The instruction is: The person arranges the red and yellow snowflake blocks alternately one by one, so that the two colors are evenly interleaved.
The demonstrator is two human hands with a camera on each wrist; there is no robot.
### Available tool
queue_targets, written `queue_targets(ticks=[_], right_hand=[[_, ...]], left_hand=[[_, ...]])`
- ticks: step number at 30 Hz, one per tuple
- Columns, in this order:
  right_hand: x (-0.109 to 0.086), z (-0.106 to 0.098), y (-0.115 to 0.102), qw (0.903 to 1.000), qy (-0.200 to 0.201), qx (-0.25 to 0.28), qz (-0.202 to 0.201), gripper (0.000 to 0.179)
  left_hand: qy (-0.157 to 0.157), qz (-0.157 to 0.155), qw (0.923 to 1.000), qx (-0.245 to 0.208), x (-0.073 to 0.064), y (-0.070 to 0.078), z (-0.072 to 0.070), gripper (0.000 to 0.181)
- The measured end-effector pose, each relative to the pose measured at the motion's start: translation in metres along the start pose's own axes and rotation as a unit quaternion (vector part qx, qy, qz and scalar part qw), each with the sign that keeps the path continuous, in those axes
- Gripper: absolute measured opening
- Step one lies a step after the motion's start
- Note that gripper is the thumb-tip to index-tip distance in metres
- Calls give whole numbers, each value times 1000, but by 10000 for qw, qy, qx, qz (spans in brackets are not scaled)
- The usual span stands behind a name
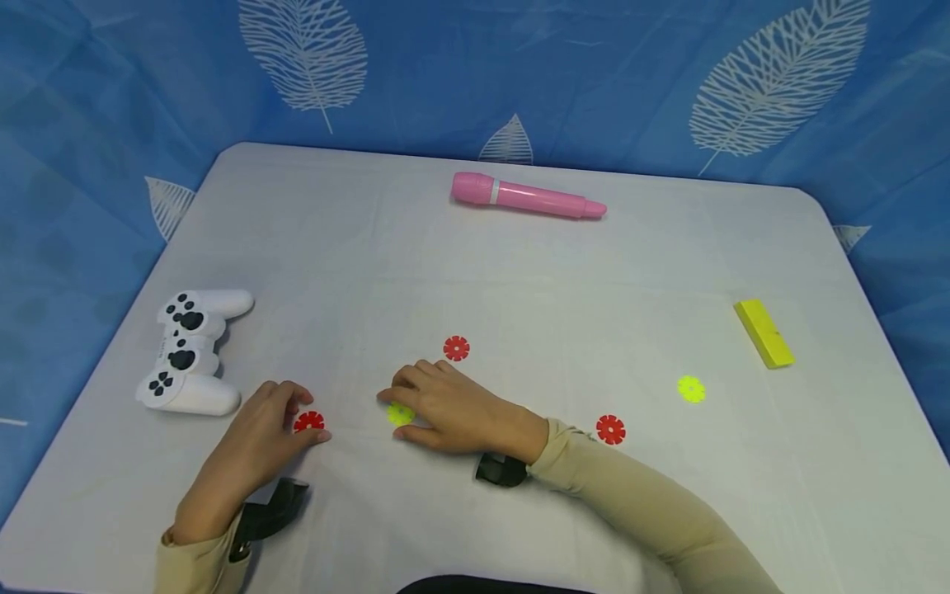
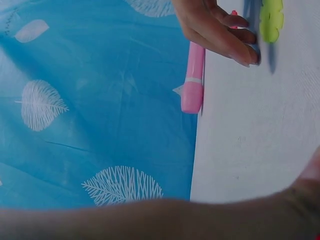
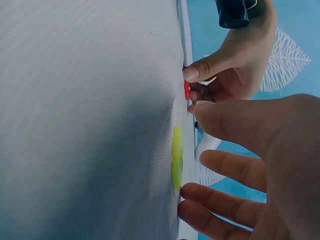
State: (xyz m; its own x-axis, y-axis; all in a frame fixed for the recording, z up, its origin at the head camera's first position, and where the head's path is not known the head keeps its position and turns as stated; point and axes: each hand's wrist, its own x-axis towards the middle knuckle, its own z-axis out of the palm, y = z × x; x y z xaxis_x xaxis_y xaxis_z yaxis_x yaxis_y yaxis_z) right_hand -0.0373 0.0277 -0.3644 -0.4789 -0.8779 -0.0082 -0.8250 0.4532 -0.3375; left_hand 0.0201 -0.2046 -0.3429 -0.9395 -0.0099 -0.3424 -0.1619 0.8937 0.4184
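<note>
My left hand (image 1: pixel 260 437) curves around a red notched disc (image 1: pixel 308 421), thumb on one side and fingers on the other; a gap shows between index fingertip and disc. My right hand (image 1: pixel 453 408) reaches over a yellow-green notched disc (image 1: pixel 401 413), its thumb and fingers spread around it. Seen from the right wrist, this yellow disc (image 3: pixel 177 157) is edge-on low over the tabletop, fingertips right at its lower end and the thumb (image 3: pixel 220 117) apart from it. A second red disc (image 1: pixel 456 348) lies just beyond the right hand.
Another red disc (image 1: pixel 611 430) lies beside the right sleeve, a yellow disc (image 1: pixel 691 389) farther right. A yellow block (image 1: pixel 764 334) is near the right edge. A white game controller (image 1: pixel 195 353) lies at left, a pink microphone-shaped object (image 1: pixel 529 196) at the back of the white table (image 1: pixel 356 231).
</note>
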Motion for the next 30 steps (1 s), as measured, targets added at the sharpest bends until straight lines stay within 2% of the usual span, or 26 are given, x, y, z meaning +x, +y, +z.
queue_targets(ticks=[7,16,21,24,27,30], right_hand=[[-1,0,0,10000,18,14,-9,43],[0,-1,1,10000,55,49,-21,43],[0,-1,1,10000,44,64,5,42],[0,-1,1,10000,36,56,2,42],[0,-1,1,10000,25,38,-17,43],[0,-1,1,10000,16,20,-27,43]], left_hand=[[-152,-154,9998,-26,2,1,-1,43],[-178,46,9998,-32,4,2,-2,30],[-19,389,9991,-192,8,5,-6,30],[279,746,9962,-360,14,7,-9,23],[558,1115,9909,-505,24,11,-12,14],[719,1347,9861,-654,39,17,-15,17]])
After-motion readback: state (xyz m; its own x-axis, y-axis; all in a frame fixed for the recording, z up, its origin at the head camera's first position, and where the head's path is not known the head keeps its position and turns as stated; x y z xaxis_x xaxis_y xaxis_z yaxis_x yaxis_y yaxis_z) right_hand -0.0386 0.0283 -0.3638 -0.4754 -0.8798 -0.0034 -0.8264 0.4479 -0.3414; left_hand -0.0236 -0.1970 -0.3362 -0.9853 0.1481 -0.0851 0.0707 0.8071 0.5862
